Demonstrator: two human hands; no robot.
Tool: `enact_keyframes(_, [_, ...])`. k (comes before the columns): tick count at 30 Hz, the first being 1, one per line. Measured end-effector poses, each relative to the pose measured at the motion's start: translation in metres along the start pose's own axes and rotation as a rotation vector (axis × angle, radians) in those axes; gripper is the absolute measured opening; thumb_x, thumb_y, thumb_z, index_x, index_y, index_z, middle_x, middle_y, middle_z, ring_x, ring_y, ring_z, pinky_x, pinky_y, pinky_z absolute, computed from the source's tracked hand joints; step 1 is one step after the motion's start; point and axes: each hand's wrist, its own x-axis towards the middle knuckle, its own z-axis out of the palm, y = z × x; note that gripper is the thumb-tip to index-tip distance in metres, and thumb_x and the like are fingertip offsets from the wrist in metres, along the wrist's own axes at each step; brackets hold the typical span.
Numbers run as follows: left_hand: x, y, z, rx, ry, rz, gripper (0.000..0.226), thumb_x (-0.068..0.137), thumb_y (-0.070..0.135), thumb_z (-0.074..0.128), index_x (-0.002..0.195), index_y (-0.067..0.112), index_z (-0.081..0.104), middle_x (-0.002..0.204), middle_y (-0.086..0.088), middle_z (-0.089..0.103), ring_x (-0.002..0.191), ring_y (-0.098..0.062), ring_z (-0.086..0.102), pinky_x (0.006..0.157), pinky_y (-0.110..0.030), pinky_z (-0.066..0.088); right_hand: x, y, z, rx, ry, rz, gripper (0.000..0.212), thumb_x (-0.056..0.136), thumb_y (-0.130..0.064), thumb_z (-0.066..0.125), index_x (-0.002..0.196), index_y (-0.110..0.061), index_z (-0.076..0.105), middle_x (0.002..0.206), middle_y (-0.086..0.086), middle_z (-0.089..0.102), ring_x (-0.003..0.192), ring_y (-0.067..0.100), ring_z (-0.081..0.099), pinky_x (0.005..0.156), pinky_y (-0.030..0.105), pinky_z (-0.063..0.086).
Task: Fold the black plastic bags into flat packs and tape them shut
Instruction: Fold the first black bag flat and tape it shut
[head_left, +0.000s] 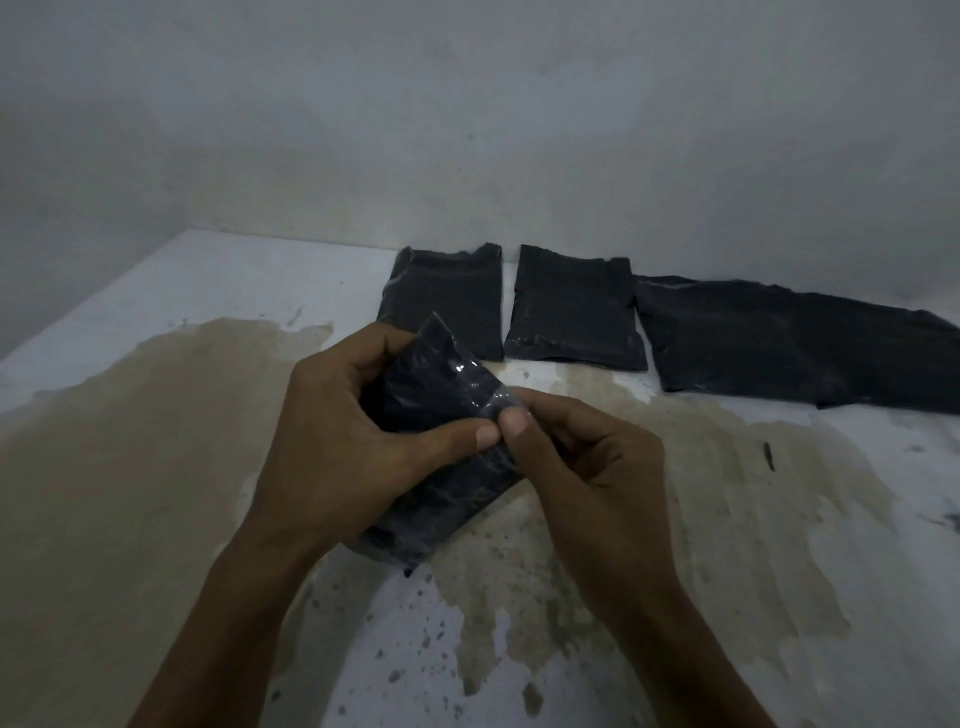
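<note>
Black folded pack (441, 415), gripped mid-frame by left hand (332, 431), gets clear tape (498, 405) pinched by right hand (582, 457); pressing flat seems next.

The 3 folded bags (447, 301) near the wall (467, 104) are black. The worktop (234, 280) is white with brown stains. The wall is grey.

held pack (441, 415): left part and underside hidden by the left hand (332, 431); lower right edge covered by the right hand (587, 462).
tape (483, 395): clear strip, its end under both thumbs; extent cannot be told.
left pack (447, 296): near corner hidden behind the held pack.
unfolded bag (779, 348): right end cut off by the frame edge.
dark speck (769, 456): too small to identify.
forearms: cut off at the bottom edge.
</note>
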Motion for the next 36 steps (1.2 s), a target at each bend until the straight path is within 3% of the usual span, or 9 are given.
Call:
enact_keyframes(7, [0.001, -0.003, 0.000, -0.008, -0.015, -0.008, 0.052, 0.049, 0.024, 0.091, 0.096, 0.014, 0.072, 0.090, 0.007, 0.076, 0.080, -0.007, 0.073, 0.070, -0.022, 0.058, 0.004, 0.002, -0.008, -0.039, -0.095, 0.088, 0.018, 0.087, -0.021, 0.060, 0.098, -0.019, 0.074, 0.089, -0.006, 0.077, 0.084, 0.010, 0.072, 0.072, 0.021, 0.057])
enact_keyframes(13, [0.000, -0.007, 0.001, 0.024, 0.007, 0.025, 0.067, 0.043, 0.043, 0.093, 0.103, 0.025, 0.069, 0.094, 0.021, 0.073, 0.089, 0.004, 0.069, 0.076, -0.015, 0.055, 0.004, 0.005, -0.010, -0.096, -0.033, 0.085, 0.015, 0.090, -0.015, 0.060, 0.091, -0.015, 0.076, 0.080, -0.004, 0.076, 0.074, 0.009, 0.072, 0.063, 0.018, 0.056])
enact_keyframes(16, [0.001, -0.012, 0.000, 0.139, 0.109, -0.009, 0.081, 0.048, 0.062, 0.081, 0.117, 0.023, 0.065, 0.107, 0.020, 0.068, 0.099, 0.006, 0.063, 0.082, -0.017, 0.052, 0.006, 0.007, -0.013, -0.058, 0.088, 0.142, 0.016, 0.092, -0.014, 0.060, 0.088, -0.017, 0.075, 0.081, -0.003, 0.077, 0.076, 0.011, 0.073, 0.067, 0.022, 0.058])
enact_keyframes(20, [0.002, -0.018, 0.003, 0.115, 0.385, -0.076, 0.070, 0.062, 0.059, 0.079, 0.119, 0.022, 0.059, 0.111, 0.011, 0.064, 0.103, 0.001, 0.060, 0.079, -0.013, 0.051, 0.008, 0.006, -0.023, 0.131, 0.266, 0.327, 0.023, 0.094, -0.022, 0.054, 0.085, -0.017, 0.075, 0.086, -0.002, 0.077, 0.084, 0.013, 0.073, 0.076, 0.029, 0.059])
enact_keyframes(23, [0.000, -0.018, 0.014, -0.072, 0.494, -0.223, 0.070, 0.063, 0.056, 0.079, 0.120, 0.022, 0.056, 0.111, 0.003, 0.063, 0.102, -0.007, 0.062, 0.077, -0.015, 0.051, 0.011, 0.004, -0.029, 0.336, 0.363, 0.475, 0.025, 0.092, -0.027, 0.055, 0.086, -0.013, 0.075, 0.089, 0.004, 0.077, 0.088, 0.018, 0.073, 0.082, 0.037, 0.057])
enact_keyframes(27, [-0.004, -0.016, 0.035, -0.658, 0.230, -0.528, 0.088, 0.053, 0.040, 0.088, 0.129, 0.014, 0.052, 0.117, -0.009, 0.068, 0.099, -0.021, 0.071, 0.078, -0.030, 0.057, 0.011, 0.003, -0.025, 0.525, 0.396, 0.509, 0.025, 0.094, -0.023, 0.053, 0.089, -0.008, 0.073, 0.091, 0.008, 0.076, 0.089, 0.021, 0.073, 0.078, 0.035, 0.060])
enact_keyframes(30, [-0.014, -0.013, 0.056, -0.993, 0.150, -0.538, 0.076, 0.061, 0.028, 0.080, 0.128, 0.002, 0.055, 0.116, -0.019, 0.069, 0.103, -0.033, 0.069, 0.081, -0.040, 0.058, 0.007, 0.007, -0.017, 0.551, 0.399, 0.505, 0.027, 0.097, -0.022, 0.051, 0.100, -0.005, 0.071, 0.100, 0.012, 0.075, 0.097, 0.025, 0.071, 0.087, 0.041, 0.057])
enact_keyframes(32, [-0.021, -0.010, 0.067, -1.072, 0.148, -0.545, 0.069, 0.066, 0.019, 0.081, 0.128, 0.005, 0.056, 0.118, -0.022, 0.067, 0.107, -0.037, 0.067, 0.088, -0.048, 0.055, 0.004, 0.008, -0.012, 0.559, 0.392, 0.493, 0.028, 0.098, -0.022, 0.049, 0.105, -0.004, 0.070, 0.103, 0.013, 0.074, 0.100, 0.027, 0.070, 0.093, 0.046, 0.053])
enact_keyframes(36, [-0.026, -0.007, 0.076, -1.002, 0.221, -0.566, 0.050, 0.069, -0.002, 0.077, 0.116, 0.006, 0.064, 0.105, -0.015, 0.074, 0.096, -0.032, 0.072, 0.077, -0.040, 0.059, 0.001, 0.009, -0.005, 0.525, 0.374, 0.465, 0.030, 0.098, -0.023, 0.049, 0.109, -0.002, 0.067, 0.101, 0.013, 0.074, 0.097, 0.027, 0.071, 0.093, 0.048, 0.052])
